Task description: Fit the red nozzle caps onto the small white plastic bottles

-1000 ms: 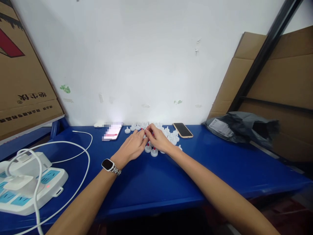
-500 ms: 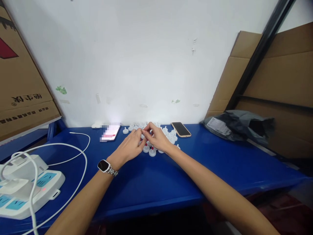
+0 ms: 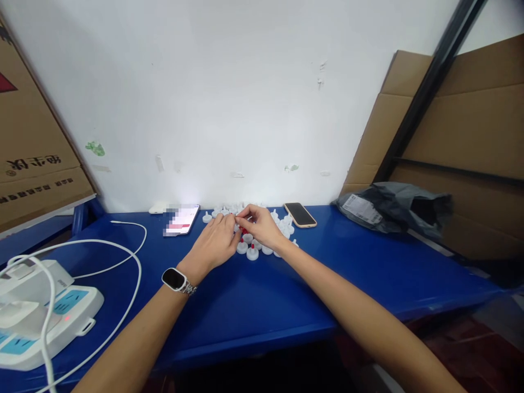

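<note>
My left hand point(image 3: 216, 240), back facing up, has its fingers closed around a white nozzle cap, mostly hidden by the fingers. My right hand point(image 3: 261, 225) meets it from the right, thumb and forefinger pinched on a small red tip at the nozzle's top. Below and between the hands stand several white nozzle caps, round with a narrow spout. A red-tipped nozzle cap point(image 3: 252, 252) is at the front of the group. Plain nozzle caps point(image 3: 285, 225) stand right of my right hand, and another plain cap point(image 3: 207, 217) is at the left.
The blue table point(image 3: 254, 305) meets a white wall. A lit phone point(image 3: 182, 220) lies left of the caps, a dark phone point(image 3: 301, 214) right. A power strip point(image 3: 82, 305) and white cable point(image 3: 139, 273) occupy the left. A grey plastic bag point(image 3: 393, 210) lies right, before cardboard point(image 3: 478, 120).
The view has shifted slightly to the right. Both hands stay together over the caps; the fingertips have moved a little, and red now shows at the pinch.
</note>
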### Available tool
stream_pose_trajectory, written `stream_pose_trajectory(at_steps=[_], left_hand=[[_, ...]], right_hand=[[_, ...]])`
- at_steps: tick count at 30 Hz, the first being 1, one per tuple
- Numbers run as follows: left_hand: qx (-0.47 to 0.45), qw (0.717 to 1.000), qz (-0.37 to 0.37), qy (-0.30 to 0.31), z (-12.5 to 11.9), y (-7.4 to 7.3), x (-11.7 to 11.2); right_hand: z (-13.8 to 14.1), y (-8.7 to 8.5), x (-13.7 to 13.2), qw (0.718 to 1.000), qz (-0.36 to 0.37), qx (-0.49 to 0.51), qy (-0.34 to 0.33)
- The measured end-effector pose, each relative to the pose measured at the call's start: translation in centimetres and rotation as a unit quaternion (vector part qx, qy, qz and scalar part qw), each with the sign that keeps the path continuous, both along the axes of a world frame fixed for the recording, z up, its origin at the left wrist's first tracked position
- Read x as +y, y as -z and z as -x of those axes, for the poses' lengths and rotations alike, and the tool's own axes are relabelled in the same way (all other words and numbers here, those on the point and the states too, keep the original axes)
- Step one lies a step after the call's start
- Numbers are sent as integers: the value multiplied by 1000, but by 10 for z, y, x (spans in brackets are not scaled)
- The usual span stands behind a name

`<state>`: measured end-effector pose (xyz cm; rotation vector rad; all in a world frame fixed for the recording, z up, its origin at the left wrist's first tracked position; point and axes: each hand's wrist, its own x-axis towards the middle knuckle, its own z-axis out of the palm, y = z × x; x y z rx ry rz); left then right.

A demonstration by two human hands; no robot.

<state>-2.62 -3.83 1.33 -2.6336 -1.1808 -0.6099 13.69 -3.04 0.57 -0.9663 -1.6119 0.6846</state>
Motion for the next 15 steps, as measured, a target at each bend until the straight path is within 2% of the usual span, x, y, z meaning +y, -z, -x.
stream_pose_trajectory(at_steps=[7,15], left_hand=[[-3,1000,20,1,1,3,2],[-17,999,34,8,-1,5,3]], right_hand=[[-6,-1,9,993,61,94,-37],[-3,0,3,998,36,39,-28]])
